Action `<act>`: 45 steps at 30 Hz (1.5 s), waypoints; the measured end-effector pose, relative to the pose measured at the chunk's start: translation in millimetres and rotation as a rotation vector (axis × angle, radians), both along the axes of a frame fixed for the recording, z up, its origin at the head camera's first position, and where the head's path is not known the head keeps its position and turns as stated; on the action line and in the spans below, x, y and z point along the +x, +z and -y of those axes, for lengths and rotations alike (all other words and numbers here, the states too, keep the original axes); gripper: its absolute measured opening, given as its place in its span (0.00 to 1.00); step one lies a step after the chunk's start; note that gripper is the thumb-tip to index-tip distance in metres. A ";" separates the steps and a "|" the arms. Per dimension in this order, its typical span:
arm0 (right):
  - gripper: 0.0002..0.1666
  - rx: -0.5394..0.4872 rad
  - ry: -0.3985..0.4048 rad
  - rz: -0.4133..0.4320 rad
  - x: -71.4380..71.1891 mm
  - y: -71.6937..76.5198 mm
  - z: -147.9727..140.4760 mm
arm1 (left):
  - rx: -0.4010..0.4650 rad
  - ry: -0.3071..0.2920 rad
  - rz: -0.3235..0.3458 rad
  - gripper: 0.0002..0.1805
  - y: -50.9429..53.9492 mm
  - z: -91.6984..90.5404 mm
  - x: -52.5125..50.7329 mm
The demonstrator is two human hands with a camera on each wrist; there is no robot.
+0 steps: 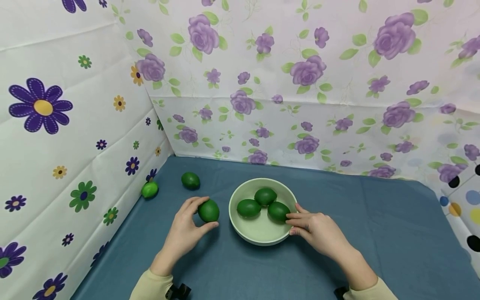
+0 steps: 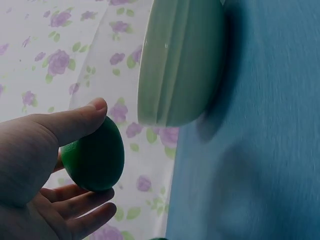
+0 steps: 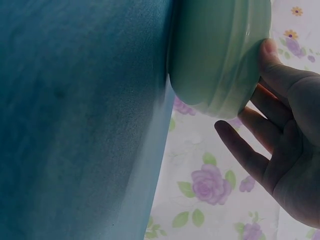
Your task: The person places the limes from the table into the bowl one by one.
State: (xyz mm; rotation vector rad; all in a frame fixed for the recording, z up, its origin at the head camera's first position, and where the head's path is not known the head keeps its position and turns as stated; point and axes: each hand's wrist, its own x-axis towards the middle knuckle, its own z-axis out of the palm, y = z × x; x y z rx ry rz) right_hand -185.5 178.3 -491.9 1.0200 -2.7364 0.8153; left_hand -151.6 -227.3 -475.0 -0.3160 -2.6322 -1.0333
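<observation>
Between thumb and fingers, the left hand holds a dark green lime, just left of a pale green bowl. In the left wrist view that lime is raised off the cloth, apart from the bowl, pinched by the left hand. Three green limes lie inside the bowl. The right hand grips the bowl's right rim, some fingertips over the edge near a lime. In the right wrist view the right hand has its thumb and fingers against the bowl, one finger standing away from it.
A dark green lime lies on the blue cloth behind the left hand. Farther left, a brighter green lime rests by the flowered side sheet. A rose-patterned sheet hangs along the back.
</observation>
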 end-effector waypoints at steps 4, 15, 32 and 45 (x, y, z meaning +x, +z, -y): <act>0.22 -0.008 0.004 -0.010 -0.2 -0.8 -0.9 | 0.011 -0.021 -0.003 0.44 1.6 -8.1 0.3; 0.23 0.002 0.007 0.003 -1.0 -0.2 0.3 | 0.044 -0.099 -0.015 0.43 4.4 -30.2 0.1; 0.21 -0.011 0.008 -0.017 -0.1 -0.5 -0.2 | 0.038 -0.112 0.039 0.42 7.9 -42.3 2.3; 0.22 0.004 0.014 -0.015 0.0 -0.2 0.2 | 0.033 -0.114 0.035 0.42 6.7 -43.1 3.5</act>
